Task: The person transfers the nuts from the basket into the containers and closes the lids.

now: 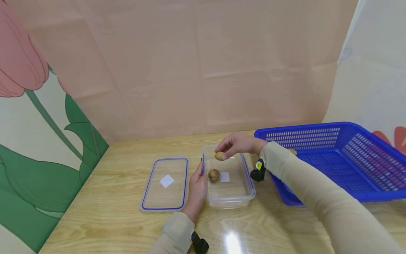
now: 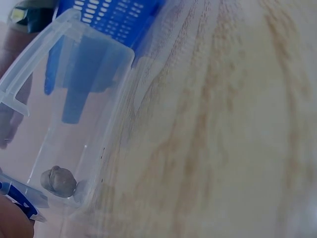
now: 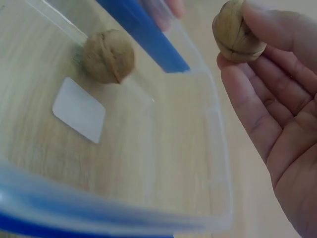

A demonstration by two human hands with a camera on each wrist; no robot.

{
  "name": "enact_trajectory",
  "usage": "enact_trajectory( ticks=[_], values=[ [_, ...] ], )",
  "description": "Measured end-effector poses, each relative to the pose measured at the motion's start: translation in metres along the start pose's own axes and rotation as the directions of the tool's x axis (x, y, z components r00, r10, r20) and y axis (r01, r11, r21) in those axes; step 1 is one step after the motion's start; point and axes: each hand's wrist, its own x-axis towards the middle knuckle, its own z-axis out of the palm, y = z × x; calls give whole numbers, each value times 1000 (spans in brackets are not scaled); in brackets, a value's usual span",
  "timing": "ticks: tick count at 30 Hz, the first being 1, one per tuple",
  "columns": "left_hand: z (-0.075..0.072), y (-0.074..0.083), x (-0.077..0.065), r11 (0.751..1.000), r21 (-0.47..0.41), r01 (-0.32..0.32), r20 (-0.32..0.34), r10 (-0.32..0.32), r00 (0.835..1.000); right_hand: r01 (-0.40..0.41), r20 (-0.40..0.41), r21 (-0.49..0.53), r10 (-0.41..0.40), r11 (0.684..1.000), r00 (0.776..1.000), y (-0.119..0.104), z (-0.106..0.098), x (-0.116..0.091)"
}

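A clear plastic food container with blue clips stands uncovered on the table. One walnut lies inside it at the left, beside a white square label. My right hand pinches a second walnut between thumb and fingers, above the far part of the container. My left hand rests against the container's left wall, fingers extended along it near a blue clip. Most of that hand is out of sight in the left wrist view.
Left of the container lies its clear lid with a blue seal and a white label. A blue plastic basket stands at the right, a walnut at its near-left side, partly hidden by my right sleeve. Behind the table hangs a pinkish covering.
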Motion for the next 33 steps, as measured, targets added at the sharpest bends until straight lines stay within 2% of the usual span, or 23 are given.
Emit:
enact_trajectory(
  ticks=[5,7,10,13,15,20,22,25,29,33],
  values=[
    [-1,0,1,1000,5,6,7,-6,1000,-25,28,-46,26,999,999,-2,12,12],
    [-1,0,1,1000,9,0,8,0,1000,-38,37,-61,40,997,999,-2,17,17],
    [-1,-1,-1,999,23,-45,9,44,999,-55,52,-92,60,994,997,1,24,21],
    [-1,-1,-2,999,24,-39,6,39,999,-90,58,-117,98,989,994,3,29,25],
    [-2,9,-5,999,26,-26,5,25,1000,-111,52,-130,119,985,991,3,31,26],
    [-1,11,-4,1000,8,18,11,-18,1000,-139,39,-139,145,981,989,6,32,28],
    [0,1,1,1000,3,24,9,-24,1000,-146,35,-150,153,978,988,6,32,29],
    [0,0,2,999,-2,39,9,-39,999,-151,36,-163,159,975,987,7,33,29],
    [0,-1,1,1000,10,28,7,-28,1000,-144,38,-152,152,978,988,7,32,28],
    [0,0,1,1000,0,22,9,-22,1000,-149,-10,-160,149,976,989,5,27,24]
  ],
)
